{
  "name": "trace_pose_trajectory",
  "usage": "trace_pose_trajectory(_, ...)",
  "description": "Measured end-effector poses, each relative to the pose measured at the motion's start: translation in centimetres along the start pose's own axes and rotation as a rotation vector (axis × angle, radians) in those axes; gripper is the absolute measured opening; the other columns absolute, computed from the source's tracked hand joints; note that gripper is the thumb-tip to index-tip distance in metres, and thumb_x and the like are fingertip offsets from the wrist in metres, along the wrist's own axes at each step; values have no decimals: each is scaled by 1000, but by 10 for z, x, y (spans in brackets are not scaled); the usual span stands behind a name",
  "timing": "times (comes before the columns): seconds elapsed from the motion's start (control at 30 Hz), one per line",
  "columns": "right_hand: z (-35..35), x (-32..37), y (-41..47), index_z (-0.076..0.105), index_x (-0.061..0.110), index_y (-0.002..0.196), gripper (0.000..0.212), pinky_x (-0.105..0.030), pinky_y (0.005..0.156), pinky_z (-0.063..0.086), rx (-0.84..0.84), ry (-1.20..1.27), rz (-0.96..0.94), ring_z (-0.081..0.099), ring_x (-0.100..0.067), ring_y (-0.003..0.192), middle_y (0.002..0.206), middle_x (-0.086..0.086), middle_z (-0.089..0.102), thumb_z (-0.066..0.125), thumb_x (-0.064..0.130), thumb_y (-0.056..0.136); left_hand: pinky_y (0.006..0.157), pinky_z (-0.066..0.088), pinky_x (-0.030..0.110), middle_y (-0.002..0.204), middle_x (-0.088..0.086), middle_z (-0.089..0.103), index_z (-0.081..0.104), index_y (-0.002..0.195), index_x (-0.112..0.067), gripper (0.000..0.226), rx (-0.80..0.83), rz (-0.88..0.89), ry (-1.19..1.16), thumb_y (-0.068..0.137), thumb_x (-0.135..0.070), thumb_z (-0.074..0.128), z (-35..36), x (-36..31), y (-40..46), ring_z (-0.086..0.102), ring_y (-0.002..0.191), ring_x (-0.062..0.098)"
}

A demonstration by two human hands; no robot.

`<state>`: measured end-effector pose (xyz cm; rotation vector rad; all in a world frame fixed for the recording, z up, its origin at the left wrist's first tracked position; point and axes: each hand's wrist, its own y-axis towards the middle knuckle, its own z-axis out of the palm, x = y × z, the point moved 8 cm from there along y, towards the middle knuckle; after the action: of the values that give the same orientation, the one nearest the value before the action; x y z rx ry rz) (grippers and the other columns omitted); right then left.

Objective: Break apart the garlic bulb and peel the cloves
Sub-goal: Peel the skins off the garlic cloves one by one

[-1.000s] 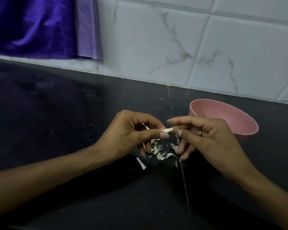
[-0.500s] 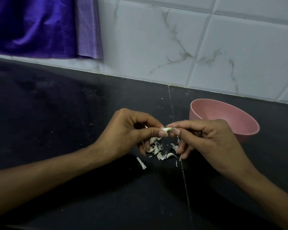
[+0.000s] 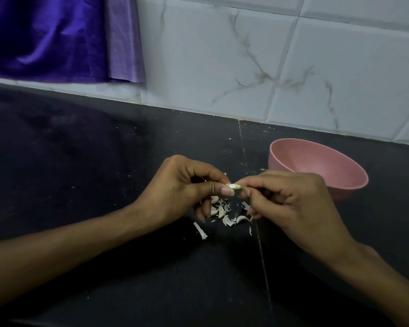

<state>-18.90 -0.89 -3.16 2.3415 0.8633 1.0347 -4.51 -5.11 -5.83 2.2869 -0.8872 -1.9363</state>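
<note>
Garlic clove [image 3: 234, 186], small, light and likely slippery, is pinched at its ends between left hand [image 3: 182, 187] and right hand [image 3: 291, 204], above peel scraps [image 3: 222, 212] mid-countertop [image 3: 104, 161], near its back edge.

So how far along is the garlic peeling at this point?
Partway. Loose peels on the counter show skin has come off. In hand: the left hand and right hand pinch one clove between them. The pink bowl shows no cloves; its bottom is hidden.

Black stone countertop [image 3: 104, 161] with seam.
Resting on it: pink bowl [image 3: 335, 182], scattered garlic skins [image 3: 224, 214].
</note>
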Motion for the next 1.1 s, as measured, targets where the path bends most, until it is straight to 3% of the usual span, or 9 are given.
trace_pose_trajectory(0.07, 3, 7, 0, 77, 12, 98, 15, -11, 59, 41, -7, -184, -93, 56, -2, 61, 73, 7, 63, 66, 9, 88, 46, 48, 26, 50, 13, 61, 78, 75, -16, 12, -4, -16, -6, 71, -28, 75, 0, 2, -1, 57, 39, 22)
trace_pose_trajectory(0.13, 3, 7, -1, 77, 11, 98, 15, -8, 61, 36, -15, -229, -113, 52, -1, 61, 73, 8, 60, 67, 8, 87, 46, 48, 26, 49, 14, 60, 78, 73, -19, 10, -4, -22, -12, 71, -28, 76, 1, 3, 0, 57, 38, 22)
trace_pose_trajectory(0.23, 2, 0, -1, 77, 13, 95, 14, -28, 57, 53, -17, -86, -39, 62, -11, 62, 72, 6, 63, 64, 12, 89, 46, 48, 25, 48, 12, 60, 77, 73, -18, 10, -4, -10, -13, 70, -27, 76, 2, 2, 1, 57, 38, 21)
trace_pose_trajectory(0.3, 3, -6, -2, 77, 13, 91, 14, -39, 55, 57, -15, 29, 38, 67, -17, 61, 71, 4, 66, 64, 11, 87, 46, 47, 25, 46, 8, 60, 77, 74, -16, 12, 8, 8, -2, 70, -27, 75, 1, 0, 0, 57, 38, 19)
trace_pose_trajectory(0.43, 8, -15, -1, 78, 13, 88, 14, -28, 56, 59, 73, 277, 204, 70, -19, 59, 72, -3, 71, 70, 1, 86, 49, 47, 26, 49, 11, 62, 77, 77, -12, 12, 57, 33, 44, 74, -23, 77, 2, -1, -1, 59, 38, 19)
trace_pose_trajectory(0.6, 10, -20, 1, 76, 15, 88, 16, -30, 57, 60, 128, 487, 354, 70, -22, 60, 76, -13, 73, 66, 20, 77, 44, 48, 24, 52, 13, 63, 76, 82, -6, 18, 90, 9, 0, 73, -21, 73, 1, -2, 3, 59, 39, 18)
trace_pose_trajectory(0.73, 6, -20, 2, 77, 15, 89, 16, -30, 57, 60, 66, 451, 331, 70, -23, 62, 76, -10, 72, 65, 20, 79, 42, 51, 25, 54, 5, 65, 73, 89, 1, 24, 46, 2, -19, 74, -18, 73, -1, -3, 3, 59, 41, 15)
trace_pose_trajectory(0.9, 4, -18, -1, 76, 16, 92, 18, -29, 57, 59, 28, 388, 303, 71, -20, 62, 77, -4, 74, 64, 23, 81, 41, 52, 30, 74, 9, 73, 65, 108, -17, 38, -53, -1, -18, 72, -19, 77, -7, -1, 2, 62, 46, 24)
trace_pose_trajectory(1.1, 4, -17, -3, 76, 21, 90, 17, -29, 55, 59, -44, 350, 298, 70, -16, 59, 75, -5, 74, 67, 29, 78, 43, 51, 26, 61, 3, 70, 77, 87, -13, 24, -100, 34, 88, 72, -30, 74, -9, -3, -2, 62, 46, 19)
